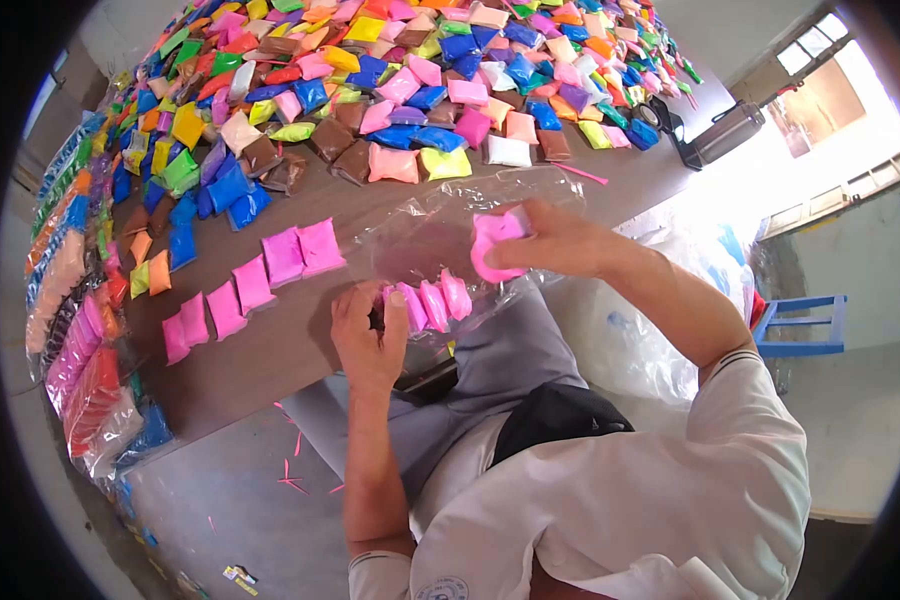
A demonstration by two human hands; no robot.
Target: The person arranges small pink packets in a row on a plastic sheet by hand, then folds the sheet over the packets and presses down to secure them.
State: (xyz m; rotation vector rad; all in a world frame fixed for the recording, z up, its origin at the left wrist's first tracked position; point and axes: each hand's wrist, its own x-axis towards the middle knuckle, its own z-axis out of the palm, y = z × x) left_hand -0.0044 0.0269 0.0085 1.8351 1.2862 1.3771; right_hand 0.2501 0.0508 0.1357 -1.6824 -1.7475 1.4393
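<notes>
Near the table's front edge, my left hand (365, 325) is curled against the left end of a short row of pink packets (432, 303), which lie on a clear plastic bag (410, 240). My right hand (555, 243), raised over the bag's right part, grips a pink packet (492, 243) between thumb and fingers. To the left of my left hand, several more pink packets (254, 284) lie in a slanting line on the brown table (300, 350).
A large heap of coloured packets (400, 85) covers the back of the table. Filled clear bags (90, 330) line the left edge. A dark cylindrical object (727, 134) stands at the back right. A blue stool (802, 325) and plastic sheeting (650, 300) are at the right.
</notes>
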